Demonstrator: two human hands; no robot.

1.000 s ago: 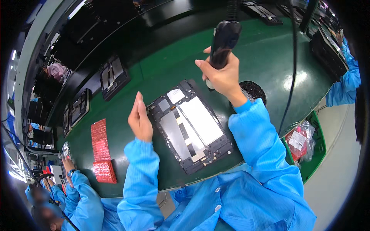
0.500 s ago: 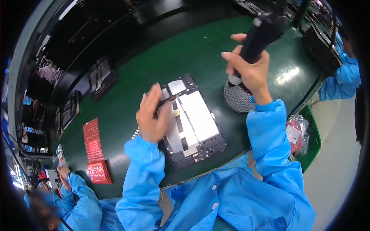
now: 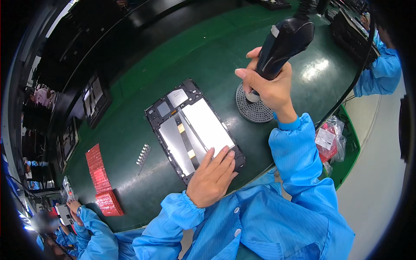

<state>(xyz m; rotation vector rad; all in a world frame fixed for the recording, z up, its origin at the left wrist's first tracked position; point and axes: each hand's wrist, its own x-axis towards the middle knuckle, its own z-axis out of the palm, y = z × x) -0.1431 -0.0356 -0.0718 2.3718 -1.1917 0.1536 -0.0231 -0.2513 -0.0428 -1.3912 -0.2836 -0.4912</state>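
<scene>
An opened tablet-like device (image 3: 206, 123) lies on the green table before me, with a black frame, silver-white panels and a ribbon cable inside. Across its near end my left hand (image 3: 211, 178) lies flat, fingers stretched out, covering part of that end. My right hand (image 3: 273, 89) is wrapped round a black electric screwdriver (image 3: 284, 45) with a coiled cord at its top. The screwdriver's lower end is over a round grey tray (image 3: 255, 112) full of small holes; its tip is hidden, so contact cannot be told.
Left of the device lies a small strip of metal pieces (image 3: 143, 155), then red bubble wrap (image 3: 100, 173). More opened devices (image 3: 96, 99) stand at the far left. A green bin (image 3: 350, 145) with plastic bags is at right. Co-workers in blue sleeves (image 3: 95, 229) are on both sides.
My left hand has moved from the device's left side down onto its near end, uncovering the small strip. The screwdriver in my right hand now shows more steadily over the round tray.
</scene>
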